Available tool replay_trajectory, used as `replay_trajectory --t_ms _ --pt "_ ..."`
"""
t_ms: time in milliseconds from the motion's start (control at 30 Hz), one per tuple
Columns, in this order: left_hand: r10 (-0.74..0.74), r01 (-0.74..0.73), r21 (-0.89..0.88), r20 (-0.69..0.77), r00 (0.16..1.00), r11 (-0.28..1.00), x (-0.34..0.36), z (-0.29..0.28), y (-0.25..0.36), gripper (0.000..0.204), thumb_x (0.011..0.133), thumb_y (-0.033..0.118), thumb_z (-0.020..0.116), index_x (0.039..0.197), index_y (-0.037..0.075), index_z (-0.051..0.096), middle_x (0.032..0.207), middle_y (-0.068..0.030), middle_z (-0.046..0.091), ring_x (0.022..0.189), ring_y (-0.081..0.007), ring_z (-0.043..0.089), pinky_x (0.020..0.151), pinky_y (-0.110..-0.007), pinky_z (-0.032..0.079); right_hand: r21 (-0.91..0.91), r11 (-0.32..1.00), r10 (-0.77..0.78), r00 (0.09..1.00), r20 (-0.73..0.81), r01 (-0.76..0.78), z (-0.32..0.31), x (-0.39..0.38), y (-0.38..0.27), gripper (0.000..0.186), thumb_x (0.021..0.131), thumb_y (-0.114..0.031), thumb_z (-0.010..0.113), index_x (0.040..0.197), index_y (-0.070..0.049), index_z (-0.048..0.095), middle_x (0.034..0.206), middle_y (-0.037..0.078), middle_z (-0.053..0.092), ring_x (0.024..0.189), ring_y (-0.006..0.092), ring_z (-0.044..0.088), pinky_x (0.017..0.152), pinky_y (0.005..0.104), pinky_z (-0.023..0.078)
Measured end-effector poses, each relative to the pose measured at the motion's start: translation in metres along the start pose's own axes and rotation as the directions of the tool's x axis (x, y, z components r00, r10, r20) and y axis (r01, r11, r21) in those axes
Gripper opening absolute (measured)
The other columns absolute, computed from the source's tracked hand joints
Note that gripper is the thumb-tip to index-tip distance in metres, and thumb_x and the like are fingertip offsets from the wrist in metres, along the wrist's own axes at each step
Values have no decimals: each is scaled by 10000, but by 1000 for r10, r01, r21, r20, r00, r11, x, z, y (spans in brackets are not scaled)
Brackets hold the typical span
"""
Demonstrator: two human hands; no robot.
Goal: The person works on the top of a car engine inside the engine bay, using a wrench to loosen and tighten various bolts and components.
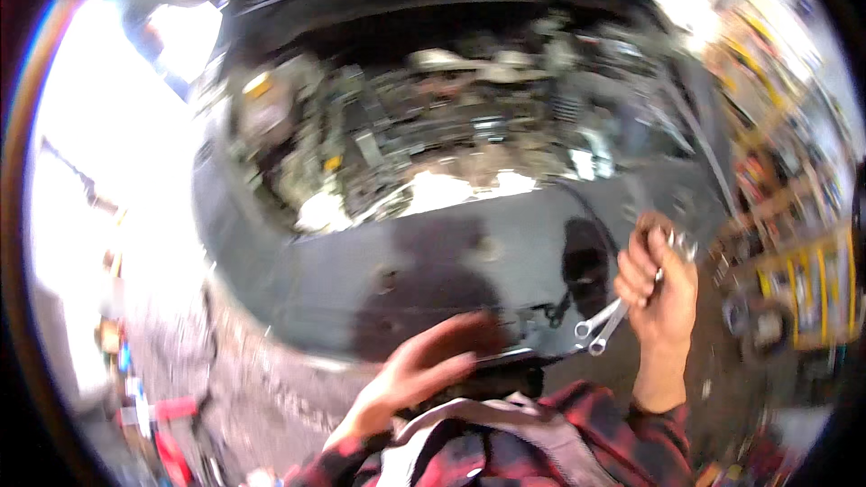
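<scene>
And here's the dark front panel [316,275] of a car, glossy with shadow, the engine bay [451,126] gaping beyond it, dirty floor [262,388] below, a yellow-barred rack [821,293] over at right! In front of that panel's right side, the right hand [663,280] is closed around silvery wrenches [610,325], at least two, fanned slightly, ring ends poking down-left, long axes climbing up-right through the fist. The left hand [424,370] spreads open near the panel's lower edge, fingers rightward, blurred! Gripping fingers hide the wrenches' middles; their upper ends smear, the exact count unclear.
</scene>
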State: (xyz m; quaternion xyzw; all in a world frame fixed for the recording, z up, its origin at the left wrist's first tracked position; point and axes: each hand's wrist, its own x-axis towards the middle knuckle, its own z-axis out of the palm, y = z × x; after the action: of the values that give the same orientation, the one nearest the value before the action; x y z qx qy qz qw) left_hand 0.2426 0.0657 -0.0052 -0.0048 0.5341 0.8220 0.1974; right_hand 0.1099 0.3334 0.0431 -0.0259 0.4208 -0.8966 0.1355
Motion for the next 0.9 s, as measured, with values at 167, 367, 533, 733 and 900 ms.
replay_trajectory --t_ms 167,367,533,733,900 --pt "240 -219 433 7 971 874 58 44 -34 562 970 283 639 1369 -33 402 1100 -180 642 1015 -196 602 886 -359 463 57 933 335 913 232 -357 46 21 71 139 1009 -149 502 1078 -56 579 631 -42 345 496 66 307 416 228 260" --pt "-34 40 21 -237 971 999 14 17 -43 419 1028 262 566 1334 -19 512 930 43 550 822 -38 455 675 -228 394 -156 965 248 927 282 -211 60 24 110 171 992 -154 537 1115 -35 537 697 46 502 606 181 545 600 339 501" --pt "154 -49 260 -399 904 964 -26 -16 -17 237 1040 256 530 1001 29 589 744 61 453 693 -45 397 582 -238 344 -461 864 -62 952 299 200 46 13 132 379 982 -241 596 1249 1 477 972 125 632 862 192 618 784 305 496" --pt "561 -95 612 -638 528 785 -78 -136 84 241 1038 245 510 1029 35 628 659 45 490 509 -47 423 446 -210 330 -817 514 -148 965 217 262 13 -3 140 262 969 -149 597 1172 5 535 981 84 619 882 156 583 796 302 480" --pt "587 -67 605 -733 344 794 -77 -286 186 237 989 263 526 975 38 601 652 9 506 479 -93 449 421 -262 338 -837 -16 -300 796 526 547 16 -10 163 164 872 -9 598 1034 16 584 931 165 595 838 321 561 746 404 459"
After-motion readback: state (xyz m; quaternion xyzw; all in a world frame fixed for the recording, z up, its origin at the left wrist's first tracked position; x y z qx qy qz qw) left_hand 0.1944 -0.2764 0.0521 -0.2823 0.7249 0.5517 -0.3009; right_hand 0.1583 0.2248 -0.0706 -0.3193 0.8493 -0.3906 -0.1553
